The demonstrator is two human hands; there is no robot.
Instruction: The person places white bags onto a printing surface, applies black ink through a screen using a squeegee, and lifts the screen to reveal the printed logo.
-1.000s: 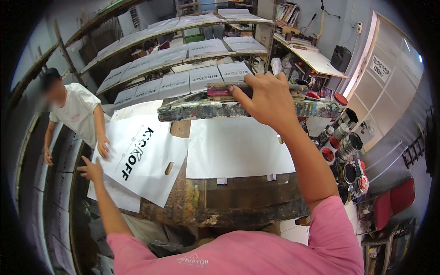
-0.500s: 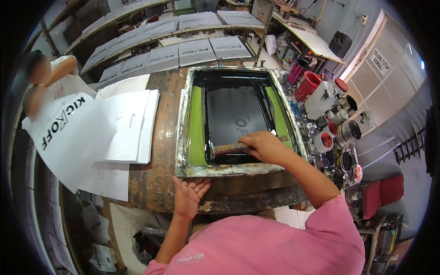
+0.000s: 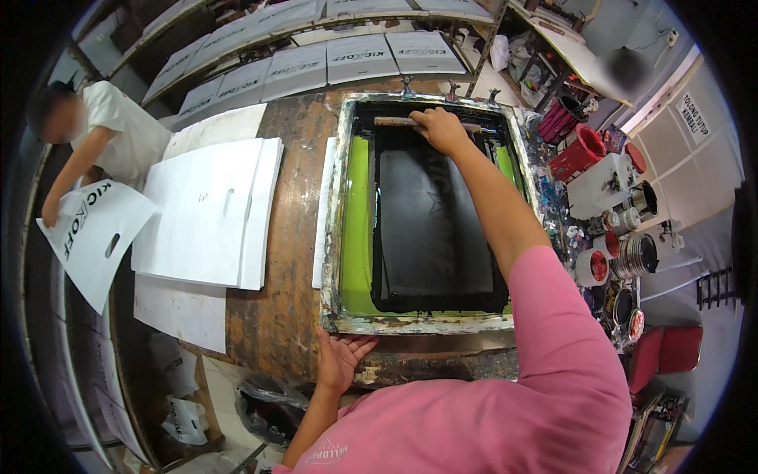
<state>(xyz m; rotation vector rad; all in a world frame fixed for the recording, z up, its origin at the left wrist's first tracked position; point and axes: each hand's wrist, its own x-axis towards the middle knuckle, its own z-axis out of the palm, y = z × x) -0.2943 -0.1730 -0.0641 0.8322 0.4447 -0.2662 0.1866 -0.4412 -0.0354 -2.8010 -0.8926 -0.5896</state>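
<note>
In front of me on the wooden table lies a screen-printing frame [image 3: 410,325], its mesh [image 3: 433,237] coated with wet black ink between green side strips [image 3: 358,213]. My right hand [image 3: 442,129] is closed around a squeegee [image 3: 393,122] at the far end of the screen; the blade's lower edge is hidden. At the frame's near left corner my left hand [image 3: 339,359] lies palm up, fingers stretched out beneath the edge and touching it. A stack of white plastic bags [image 3: 197,213] rests to the left of the frame.
A co-worker [image 3: 118,126] at the left holds a printed white bag [image 3: 99,233]. Racks behind the table carry rows of printed bags [image 3: 359,57]. Ink tubs and cans [image 3: 580,152] crowd the right side, near a red chair [image 3: 671,347]. Clamps [image 3: 452,90] stand at the frame's far edge.
My right hand has pushed the squeegee from the near end to the far end, leaving the mesh darker with ink. The co-worker's bag has moved away from the stack. My left hand stays at the corner.
</note>
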